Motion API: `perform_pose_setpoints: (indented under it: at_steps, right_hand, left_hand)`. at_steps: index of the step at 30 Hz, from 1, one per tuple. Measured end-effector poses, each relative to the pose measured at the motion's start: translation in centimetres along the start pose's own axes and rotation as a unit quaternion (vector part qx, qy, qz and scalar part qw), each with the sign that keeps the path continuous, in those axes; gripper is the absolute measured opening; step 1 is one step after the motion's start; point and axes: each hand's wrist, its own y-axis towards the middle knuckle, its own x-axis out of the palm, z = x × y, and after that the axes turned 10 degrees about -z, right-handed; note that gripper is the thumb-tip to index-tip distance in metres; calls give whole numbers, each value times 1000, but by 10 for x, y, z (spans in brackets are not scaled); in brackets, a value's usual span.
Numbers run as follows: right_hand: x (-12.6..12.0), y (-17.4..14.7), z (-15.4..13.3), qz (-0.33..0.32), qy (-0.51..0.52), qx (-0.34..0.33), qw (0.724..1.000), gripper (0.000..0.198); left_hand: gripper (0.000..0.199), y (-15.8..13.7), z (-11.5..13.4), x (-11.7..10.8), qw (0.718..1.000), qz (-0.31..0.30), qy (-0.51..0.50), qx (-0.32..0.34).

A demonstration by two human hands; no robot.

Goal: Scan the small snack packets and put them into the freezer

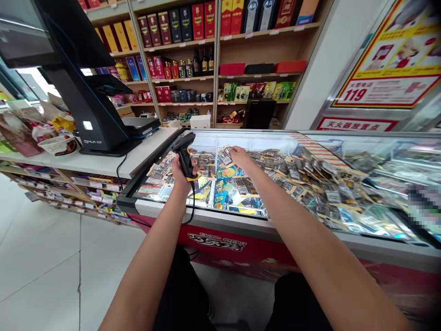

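My left hand [182, 171] is wrapped round the handle of a black and yellow barcode scanner [186, 154], its head upward and its cable hanging down over the freezer's front edge. Further right, my right hand [240, 156] pinches the edge of a small flat packet [225, 156] with a printed label. Many similar packets [292, 170] lie spread and piled over the glass top of the chest freezer [220, 220]. Through the glass, blue and yellow ice cream wrappers [227, 188] show below my hands.
To the left a counter [148, 146] carries a black checkout terminal [93, 105] and a white bowl [58, 144]. Shelves [182, 44] of boxed bottles and snack bags stand behind the freezer. A red and yellow poster [389, 59] hangs at the right.
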Motion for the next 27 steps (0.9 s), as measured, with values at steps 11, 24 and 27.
perform_pose_setpoints:
  at_steps: [11,24,27]
  right_hand:
    - [50,8,-36,-43,-120,-82,988,32]
    - [-72,-16,47,63,-448,143,880,74]
    - [-71,-15,63,64,-450,142,879,79]
  left_hand:
    - [52,2,-4,-2,1000,8,14,-23]
    - [56,0,-3,7,996,-26,65,-55]
    - [57,-2,-4,10,995,-26,73,-68]
